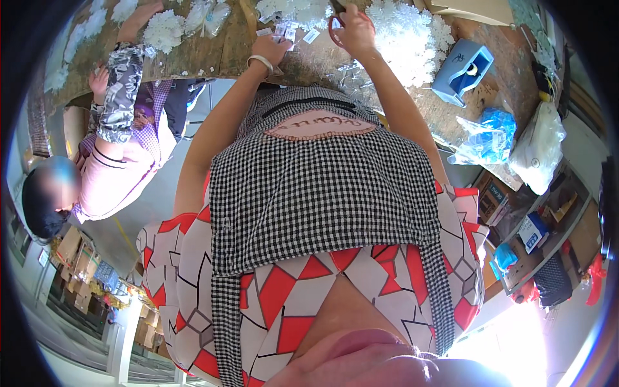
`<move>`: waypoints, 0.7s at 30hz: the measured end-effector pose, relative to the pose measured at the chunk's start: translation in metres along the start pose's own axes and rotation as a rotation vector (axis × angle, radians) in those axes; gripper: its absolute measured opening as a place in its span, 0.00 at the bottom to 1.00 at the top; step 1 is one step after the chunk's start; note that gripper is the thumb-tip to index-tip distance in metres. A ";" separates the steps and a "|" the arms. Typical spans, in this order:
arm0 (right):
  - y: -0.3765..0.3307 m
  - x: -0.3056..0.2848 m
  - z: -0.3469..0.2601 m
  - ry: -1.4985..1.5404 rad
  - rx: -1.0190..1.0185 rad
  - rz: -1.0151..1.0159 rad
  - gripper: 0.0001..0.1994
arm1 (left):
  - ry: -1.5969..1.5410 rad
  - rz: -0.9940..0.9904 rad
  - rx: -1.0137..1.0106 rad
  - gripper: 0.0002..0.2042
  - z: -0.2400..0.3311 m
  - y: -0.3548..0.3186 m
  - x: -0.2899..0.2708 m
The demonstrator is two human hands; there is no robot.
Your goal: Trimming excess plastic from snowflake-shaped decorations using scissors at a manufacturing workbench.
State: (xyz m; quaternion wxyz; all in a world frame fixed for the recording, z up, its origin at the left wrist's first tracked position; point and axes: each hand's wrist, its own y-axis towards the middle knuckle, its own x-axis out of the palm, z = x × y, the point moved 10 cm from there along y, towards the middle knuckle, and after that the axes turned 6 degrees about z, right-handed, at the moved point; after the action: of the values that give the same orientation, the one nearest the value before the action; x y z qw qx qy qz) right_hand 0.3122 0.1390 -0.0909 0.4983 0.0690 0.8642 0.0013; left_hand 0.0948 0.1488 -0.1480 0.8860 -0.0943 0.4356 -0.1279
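Observation:
At the table's near edge, my left hand (269, 49) has its fingers bent over a bunch of small white labels (282, 29), seemingly gripping one; the fingertips are hard to make out. A loose label (311, 35) lies just to the right. My right hand (356, 31) is wrapped around a pair of scissors (334, 29) with red handles, whose blades run out of the top of the view. Beyond the left hand lies a heap of white plastic snowflakes (293, 9). A larger snowflake pile (409, 48) sits right of my right hand.
A blue tape dispenser (461, 72) stands on the wooden table (238, 42) at the right, with a blue plastic bag (493, 137) and a white bag (538, 148) nearby. At the left, a co-worker in a camouflage sleeve (122, 90) reaches toward more snowflakes (164, 31).

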 end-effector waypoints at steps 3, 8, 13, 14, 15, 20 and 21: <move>0.006 0.010 -0.015 -0.070 -0.024 0.084 0.25 | -0.174 -0.019 -0.078 0.20 -0.016 -0.013 -0.010; 0.003 0.032 -0.006 -0.080 0.160 -0.041 0.17 | -0.596 0.039 -0.235 0.11 -0.037 -0.033 -0.019; 0.001 0.016 -0.014 0.108 0.141 -0.016 0.17 | -1.261 -0.337 -0.390 0.05 -0.005 -0.058 -0.017; 0.000 0.007 -0.013 0.250 0.124 0.053 0.17 | -1.262 -0.334 -0.390 0.05 -0.004 -0.058 -0.022; -0.002 -0.005 -0.014 0.191 0.060 0.179 0.18 | -1.270 -0.344 -0.384 0.05 -0.002 -0.058 -0.025; -0.032 -0.015 -0.064 0.671 0.114 -0.273 0.15 | -1.340 -0.331 -0.407 0.05 -0.013 -0.063 -0.034; -0.044 -0.006 -0.069 0.728 0.136 -0.383 0.16 | -1.406 -0.385 -0.358 0.05 -0.004 -0.063 -0.037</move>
State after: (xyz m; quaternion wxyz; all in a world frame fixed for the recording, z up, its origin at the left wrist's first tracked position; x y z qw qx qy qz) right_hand 0.2500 0.0990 -0.0543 0.1457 -0.0651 0.9794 -0.1238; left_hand 0.0608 0.1000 -0.1046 0.8884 -0.3712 -0.2431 -0.1174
